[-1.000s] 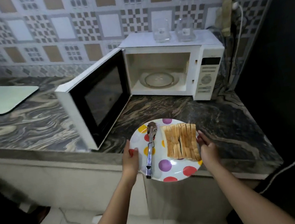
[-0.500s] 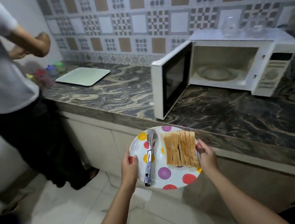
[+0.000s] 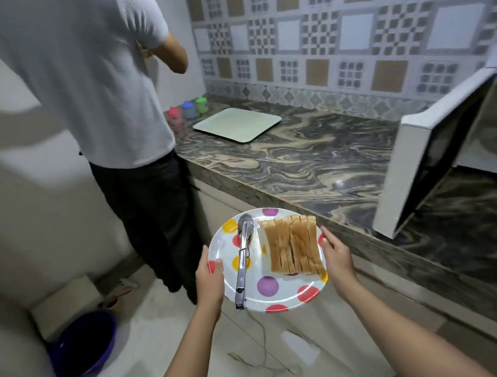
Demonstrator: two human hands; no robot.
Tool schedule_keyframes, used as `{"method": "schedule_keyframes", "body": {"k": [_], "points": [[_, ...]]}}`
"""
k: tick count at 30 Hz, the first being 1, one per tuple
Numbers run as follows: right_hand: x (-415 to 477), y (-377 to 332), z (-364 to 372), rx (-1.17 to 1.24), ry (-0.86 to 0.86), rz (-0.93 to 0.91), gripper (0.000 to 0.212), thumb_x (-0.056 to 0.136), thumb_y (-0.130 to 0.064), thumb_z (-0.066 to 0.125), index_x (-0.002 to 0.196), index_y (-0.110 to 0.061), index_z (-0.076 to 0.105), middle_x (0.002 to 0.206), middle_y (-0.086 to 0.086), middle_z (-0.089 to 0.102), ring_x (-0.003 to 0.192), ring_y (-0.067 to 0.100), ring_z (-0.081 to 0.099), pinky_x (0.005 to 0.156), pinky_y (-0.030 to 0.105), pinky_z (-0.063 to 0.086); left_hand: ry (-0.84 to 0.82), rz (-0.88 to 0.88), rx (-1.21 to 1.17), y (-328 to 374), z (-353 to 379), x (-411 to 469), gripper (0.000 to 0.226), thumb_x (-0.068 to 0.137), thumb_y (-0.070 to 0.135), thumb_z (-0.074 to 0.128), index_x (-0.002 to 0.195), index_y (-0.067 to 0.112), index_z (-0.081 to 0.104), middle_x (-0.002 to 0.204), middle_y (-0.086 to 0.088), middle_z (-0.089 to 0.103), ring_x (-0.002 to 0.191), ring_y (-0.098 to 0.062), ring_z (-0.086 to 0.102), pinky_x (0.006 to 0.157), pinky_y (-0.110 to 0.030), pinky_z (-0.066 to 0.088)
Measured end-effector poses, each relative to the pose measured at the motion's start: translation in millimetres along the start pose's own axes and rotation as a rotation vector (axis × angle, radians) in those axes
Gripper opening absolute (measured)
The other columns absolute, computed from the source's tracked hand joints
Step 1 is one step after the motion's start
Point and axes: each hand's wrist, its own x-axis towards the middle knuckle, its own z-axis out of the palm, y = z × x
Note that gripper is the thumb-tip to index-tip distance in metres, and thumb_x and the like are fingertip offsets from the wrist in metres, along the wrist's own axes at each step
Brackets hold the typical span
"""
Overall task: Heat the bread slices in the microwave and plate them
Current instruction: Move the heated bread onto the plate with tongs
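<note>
I hold a white plate with coloured dots [image 3: 280,299] in the air beside the counter's front edge. My left hand [image 3: 209,281] grips its left rim and my right hand [image 3: 336,254] grips its right rim. Several bread slices [image 3: 293,250] lie in a row on the plate's right half. Metal tongs [image 3: 243,261] lie on its left half. The white microwave [image 3: 422,150] stands at the right with its door swung wide open; only part of its cavity shows at the frame's edge.
Another person in a white shirt and dark trousers [image 3: 98,81] stands close on the left at the dark marbled counter [image 3: 293,158]. A pale green tray [image 3: 237,124] and small coloured cups [image 3: 188,110] sit farther along it. A blue basin [image 3: 82,343] lies on the floor.
The view has swung left, so the microwave slid to the right edge and the other person came close. The plate moved off the counter's edge; both hands keep their grip.
</note>
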Motion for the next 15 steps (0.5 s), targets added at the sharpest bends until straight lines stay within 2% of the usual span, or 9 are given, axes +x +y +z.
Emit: {"method": "schedule_keyframes", "body": {"k": [4, 7, 10, 13, 15], "points": [[59.4, -15.8, 33.8, -0.011, -0.035, -0.007, 0.039, 0.1, -0.014, 0.038, 0.137, -0.016, 0.047, 0.139, 0.002, 0.051, 0.13, 0.021, 0.045, 0.107, 0.039, 0.04, 0.03, 0.002, -0.034, 15.5, 9.5, 56.2, 0.053, 0.098, 0.011, 0.038, 0.148, 0.017, 0.023, 0.149, -0.003, 0.036, 0.114, -0.014, 0.046, 0.086, -0.024, 0.04], [102.6, -25.9, 49.6, 0.005, -0.045, 0.01, 0.038, 0.1, -0.015, 0.038, 0.136, -0.016, 0.049, 0.138, 0.002, 0.052, 0.129, 0.021, 0.047, 0.106, 0.038, 0.04, 0.035, 0.0, -0.052, 30.1, 26.2, 95.8, 0.052, 0.098, 0.008, 0.038, 0.148, 0.015, 0.024, 0.144, -0.004, 0.042, 0.109, -0.012, 0.047, 0.08, -0.02, 0.042], [137.2, -33.7, 56.8, 0.026, -0.014, 0.021, 0.039, 0.1, -0.011, 0.036, 0.137, -0.011, 0.047, 0.139, 0.004, 0.05, 0.13, 0.02, 0.044, 0.101, 0.026, 0.037, 0.017, 0.03, -0.051, 42.7, 45.9, 129.2, 0.047, 0.096, 0.005, 0.038, 0.143, 0.013, 0.034, 0.133, -0.004, 0.051, 0.1, -0.01, 0.052, 0.073, -0.016, 0.043], [169.4, -42.9, 57.7, 0.012, 0.052, 0.016, 0.039, 0.1, -0.009, 0.035, 0.138, -0.007, 0.045, 0.139, 0.008, 0.05, 0.128, 0.021, 0.046, 0.094, 0.022, 0.037, -0.016, 0.052, -0.036, 49.9, 68.8, 167.0, 0.035, 0.095, 0.002, 0.039, 0.127, 0.013, 0.051, 0.112, 0.006, 0.055, 0.098, -0.013, 0.053, 0.064, -0.009, 0.045], [192.6, -45.6, 55.8, -0.001, 0.093, -0.003, 0.039, 0.101, -0.01, 0.035, 0.138, -0.008, 0.045, 0.139, 0.008, 0.05, 0.127, 0.022, 0.046, 0.096, 0.025, 0.038, -0.072, 0.071, -0.016, 51.2, 87.2, 197.2, 0.031, 0.093, 0.001, 0.039, 0.113, 0.018, 0.056, 0.105, 0.002, 0.063, 0.099, -0.02, 0.058, 0.066, -0.011, 0.049]]}}
